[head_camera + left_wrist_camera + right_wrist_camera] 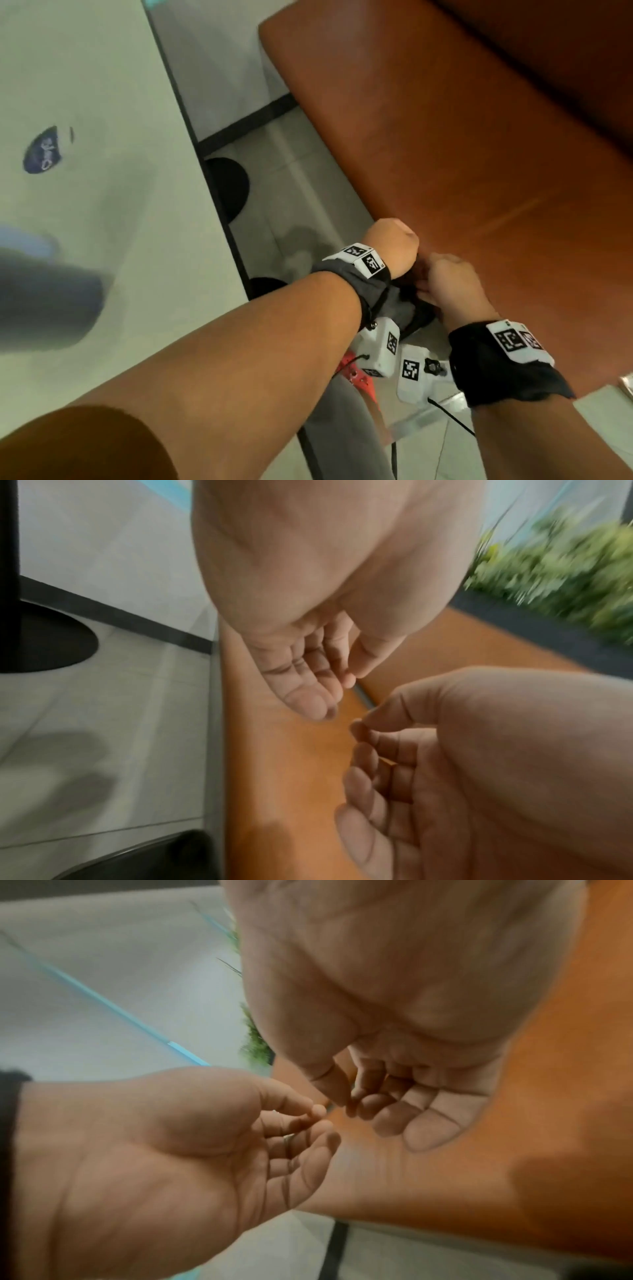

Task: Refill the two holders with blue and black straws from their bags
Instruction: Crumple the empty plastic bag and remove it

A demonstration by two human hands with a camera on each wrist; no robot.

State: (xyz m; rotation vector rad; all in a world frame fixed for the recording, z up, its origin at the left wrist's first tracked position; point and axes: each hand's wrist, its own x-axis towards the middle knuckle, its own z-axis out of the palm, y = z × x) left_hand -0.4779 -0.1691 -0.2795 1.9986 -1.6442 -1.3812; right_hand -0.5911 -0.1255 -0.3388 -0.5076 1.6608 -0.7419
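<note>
Orange-brown leather bench seat (445, 144) fills the right of the head view, with both bare hands held close together over its near edge. The left hand (394, 246) has its fingers loosely curved, thumb tip near the fingertips; the wrist view shows no object between them. The right hand (452, 287) sits just beside it, fingers (369, 753) curled inward, thumb close to the forefinger, nothing visibly gripped. A white table (102, 85) lies to the left, bearing a blurred blue logo (42, 150). Blurred blue and dark shapes (44, 294) sit at its left edge; whether they are the straw bags or holders cannot be told.
</note>
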